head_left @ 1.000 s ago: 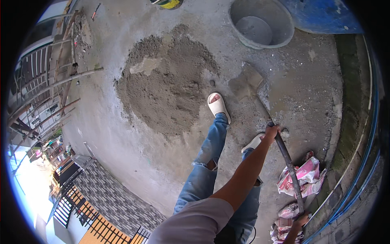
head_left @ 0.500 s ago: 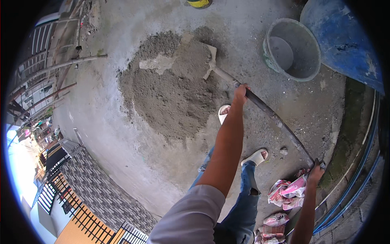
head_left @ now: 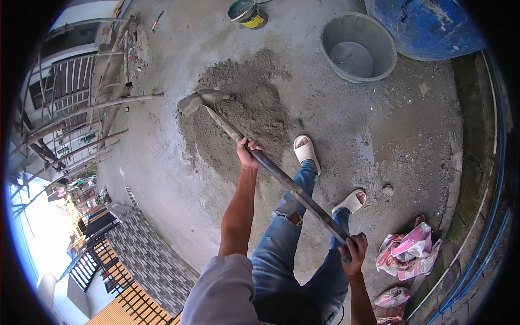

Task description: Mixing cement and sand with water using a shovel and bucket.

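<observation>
A long-handled shovel [head_left: 295, 190] slants across the view, its pale, mortar-coated blade [head_left: 189, 104] at the left edge of a heap of wet grey mortar mix [head_left: 244, 108]. My left hand [head_left: 249, 153] is wrapped round the shaft a short way behind the blade. Lower right, my right hand [head_left: 353, 254] grips the handle's rear end, close to my right leg. Part of the blade's underside is hidden.
A grey tub [head_left: 358, 49] and a blue drum [head_left: 433, 27] stand at the far right. A green and yellow bucket [head_left: 248, 14] is at the top. Crumpled red-and-white sacks [head_left: 409, 252] lie at lower right. My sandalled feet [head_left: 306, 151] are beside the heap.
The shovel has swung from the heap's right side to its left edge. Both hands moved left with it, the right one also coming lower. The view has shifted.
</observation>
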{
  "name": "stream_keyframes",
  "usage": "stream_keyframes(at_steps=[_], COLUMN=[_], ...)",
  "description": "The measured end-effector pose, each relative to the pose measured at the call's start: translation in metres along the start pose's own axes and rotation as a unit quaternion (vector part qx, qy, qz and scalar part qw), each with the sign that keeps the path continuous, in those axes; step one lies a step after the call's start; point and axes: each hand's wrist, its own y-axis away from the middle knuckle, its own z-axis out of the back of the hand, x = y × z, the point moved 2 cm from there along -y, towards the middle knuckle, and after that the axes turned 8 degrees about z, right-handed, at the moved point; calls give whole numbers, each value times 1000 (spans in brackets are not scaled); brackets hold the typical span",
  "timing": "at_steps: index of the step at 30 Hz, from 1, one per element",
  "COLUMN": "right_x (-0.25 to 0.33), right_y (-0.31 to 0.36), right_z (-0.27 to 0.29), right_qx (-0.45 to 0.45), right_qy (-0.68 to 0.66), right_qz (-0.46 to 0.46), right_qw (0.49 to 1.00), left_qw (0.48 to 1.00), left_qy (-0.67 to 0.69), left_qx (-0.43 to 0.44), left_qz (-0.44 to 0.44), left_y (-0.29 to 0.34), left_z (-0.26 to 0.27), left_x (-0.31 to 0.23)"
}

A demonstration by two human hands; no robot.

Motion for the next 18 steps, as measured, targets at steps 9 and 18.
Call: stream_keyframes(at_steps=[9,18], right_x=[-96,-143], right_y=[79,0], right_z=[56,121], right_qx=[-364,-399], right_qy=[-80,-56], right_qz=[-547,-602], right_qw=[750,689], left_qw=[916,923], left_qy=[-275,-270], left_qx=[-278,-246], left_qz=[91,117], left_y=[-110,-201], left_z=[-3,-25], left_x=[224,279])
